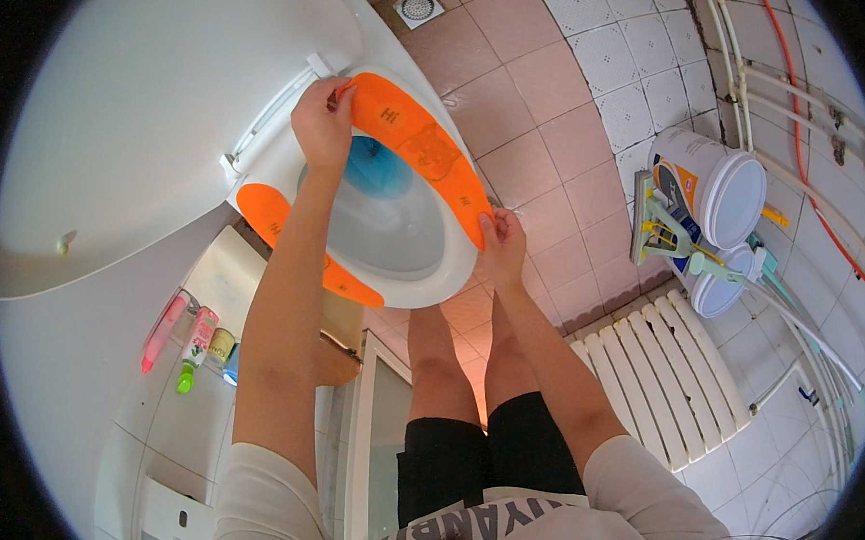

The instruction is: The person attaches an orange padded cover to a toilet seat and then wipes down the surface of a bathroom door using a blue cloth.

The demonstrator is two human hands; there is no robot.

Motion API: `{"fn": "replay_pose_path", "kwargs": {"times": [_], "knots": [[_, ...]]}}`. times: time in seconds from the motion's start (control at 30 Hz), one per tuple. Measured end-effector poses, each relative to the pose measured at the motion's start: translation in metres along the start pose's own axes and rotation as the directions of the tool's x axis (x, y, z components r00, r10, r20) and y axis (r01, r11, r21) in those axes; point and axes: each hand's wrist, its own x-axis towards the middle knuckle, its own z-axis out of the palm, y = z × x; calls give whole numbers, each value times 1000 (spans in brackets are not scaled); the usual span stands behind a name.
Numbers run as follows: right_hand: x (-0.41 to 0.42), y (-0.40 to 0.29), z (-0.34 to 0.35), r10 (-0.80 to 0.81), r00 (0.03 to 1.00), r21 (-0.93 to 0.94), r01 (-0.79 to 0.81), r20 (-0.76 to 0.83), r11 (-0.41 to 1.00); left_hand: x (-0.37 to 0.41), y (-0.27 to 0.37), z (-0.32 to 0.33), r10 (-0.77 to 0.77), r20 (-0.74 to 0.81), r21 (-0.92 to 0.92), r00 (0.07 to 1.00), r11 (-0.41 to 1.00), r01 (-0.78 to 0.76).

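An orange toilet seat pad (427, 154) with dark printed drawings lies along the right side of the rim of a white toilet bowl (456, 270). My left hand (325, 123) pinches its far end between thumb and fingers. At the near end, my right hand (504, 246) grips the pad's tip. A second orange pad (265, 212) rests along the left side of the rim, partly hidden behind my left forearm. Blue water (379, 169) stands in the bowl. The white toilet lid (172, 100) is raised at the left.
A floor drain (419, 7) sits in the pink tiled floor (543, 156). To the right are stacked white buckets (735, 200), a squeegee mop (662, 234) and a white radiator (669, 383). Bottles (198, 338) stand on the left, near a wall dispenser (174, 524).
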Motion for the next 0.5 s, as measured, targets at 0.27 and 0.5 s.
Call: {"fn": "replay_pose_path", "kwargs": {"times": [0.27,0.5], "knots": [[2,5,0,-15,1000,22,15,20,1000,-3,-8,3,144,-16,232,989,963,-137],[6,12,-2,-5,1000,24,5,2,1000,-13,12,5,184,86,489,979,849,-202]]}}
